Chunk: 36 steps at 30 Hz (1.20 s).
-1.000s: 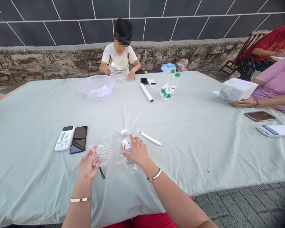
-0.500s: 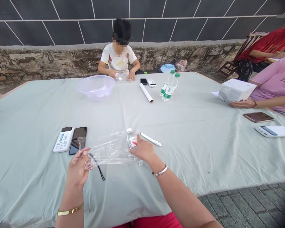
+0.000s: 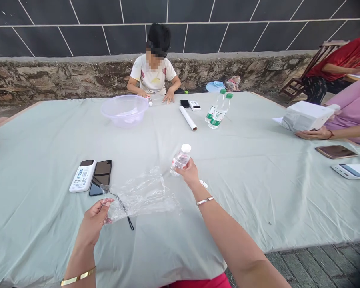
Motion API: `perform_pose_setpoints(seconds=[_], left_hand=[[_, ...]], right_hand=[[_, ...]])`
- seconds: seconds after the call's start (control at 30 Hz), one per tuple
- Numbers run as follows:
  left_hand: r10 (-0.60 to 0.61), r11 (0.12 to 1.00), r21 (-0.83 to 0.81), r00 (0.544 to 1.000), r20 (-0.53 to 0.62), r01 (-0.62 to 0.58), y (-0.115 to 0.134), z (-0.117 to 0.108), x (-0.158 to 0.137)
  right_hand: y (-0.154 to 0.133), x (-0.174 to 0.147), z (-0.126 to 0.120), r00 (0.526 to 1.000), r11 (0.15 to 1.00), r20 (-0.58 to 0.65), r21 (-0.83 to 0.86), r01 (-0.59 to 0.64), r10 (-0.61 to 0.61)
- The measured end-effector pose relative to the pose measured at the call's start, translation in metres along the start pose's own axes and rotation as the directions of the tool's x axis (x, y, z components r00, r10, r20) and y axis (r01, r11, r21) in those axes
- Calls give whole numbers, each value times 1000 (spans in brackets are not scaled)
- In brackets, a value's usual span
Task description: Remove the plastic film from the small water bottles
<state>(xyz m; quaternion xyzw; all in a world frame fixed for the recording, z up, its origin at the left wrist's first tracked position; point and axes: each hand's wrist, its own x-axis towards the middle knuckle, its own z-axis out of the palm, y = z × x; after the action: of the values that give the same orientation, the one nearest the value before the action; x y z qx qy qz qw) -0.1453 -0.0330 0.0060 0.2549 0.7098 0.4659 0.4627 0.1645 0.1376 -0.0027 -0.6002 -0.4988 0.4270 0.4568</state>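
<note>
My left hand [image 3: 97, 218] pinches one end of a crumpled clear plastic film [image 3: 144, 196], which stretches to the right over the cloth and over a black wrist strap [image 3: 129, 220]. My right hand [image 3: 189, 175] is wrapped round a small clear water bottle [image 3: 179, 161] with a white cap and a red-and-white label. The bottle stands nearly upright, tilted a little to the right; whether its base touches the table I cannot tell. A white pen [image 3: 203, 183] lies mostly hidden behind my right wrist.
Left of the film lie a white power bank [image 3: 83, 176] and a black phone [image 3: 101, 178]. Farther off stand a purple basin [image 3: 124, 120], a white roll [image 3: 188, 118] and two green-capped bottles [image 3: 218, 114]. A person [image 3: 153, 76] sits opposite; another person's hand [image 3: 313, 133] holds a white box [image 3: 306, 115].
My right hand has lifted the bottle from lying on the film to nearly upright, moving it right and away from me. The film's right end now lies loose. My left hand has lowered slightly.
</note>
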Motion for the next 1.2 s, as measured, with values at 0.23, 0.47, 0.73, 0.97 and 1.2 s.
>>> perform_pose_setpoints(seconds=[0.23, 0.47, 0.73, 0.97, 1.2], left_hand=[[102, 988, 101, 985, 139, -116, 12, 16, -10], [226, 914, 316, 966, 126, -255, 19, 13, -14], [169, 967, 131, 936, 308, -218, 25, 20, -20], [111, 991, 58, 981, 157, -122, 39, -10, -20], [246, 943, 146, 921, 303, -299, 49, 7, -19]], right_hand=[[-1, 17, 19, 992, 941, -60, -326, 87, -112], [-13, -46, 0, 943, 793, 81, -520, 317, -324], [-49, -59, 90, 343, 286, 913, -276, 918, -219], [-64, -67, 96, 158, 348, 981, -112, 931, -108], [-88, -83, 59, 244, 453, 970, -224, 863, 14]])
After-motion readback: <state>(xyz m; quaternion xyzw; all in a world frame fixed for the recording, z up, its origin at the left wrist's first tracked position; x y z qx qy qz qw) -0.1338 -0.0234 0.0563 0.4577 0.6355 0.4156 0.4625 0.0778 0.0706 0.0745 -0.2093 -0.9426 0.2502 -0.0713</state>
